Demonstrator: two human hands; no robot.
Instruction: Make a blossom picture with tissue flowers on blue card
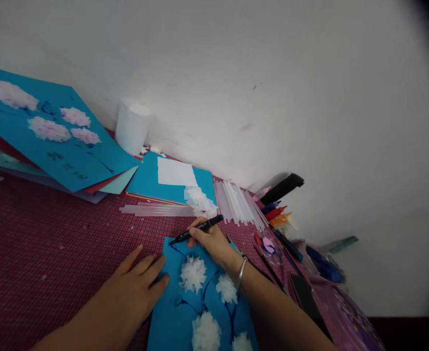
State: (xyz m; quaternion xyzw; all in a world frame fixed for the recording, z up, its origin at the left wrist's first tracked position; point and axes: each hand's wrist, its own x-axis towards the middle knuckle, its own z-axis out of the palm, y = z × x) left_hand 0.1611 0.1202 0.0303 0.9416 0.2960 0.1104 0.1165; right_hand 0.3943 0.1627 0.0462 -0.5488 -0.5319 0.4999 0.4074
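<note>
My right hand [210, 242], with a silver bangle at the wrist, grips a black marker [196, 230]. The marker's tip meets the top left corner of a blue sheet [172, 312]. White ruffled paper flowers [193, 274] sit on this sheet, joined by dark blue drawn stems and leaves. My left hand [141, 278] lies flat with its fingers spread, at the left edge of the sheet. The lower end of the sheet runs out of view.
Left stands a finished-looking blue picture [13, 126] with pinkish flowers. Against the wall are a white paper roll [132, 127], blue card [145, 178] with white paper, and translucent sticks [236, 202]. Right lie a black stapler-like object [283, 189], paint tubes [275, 213], brushes [271, 268] and a pink container [346, 317].
</note>
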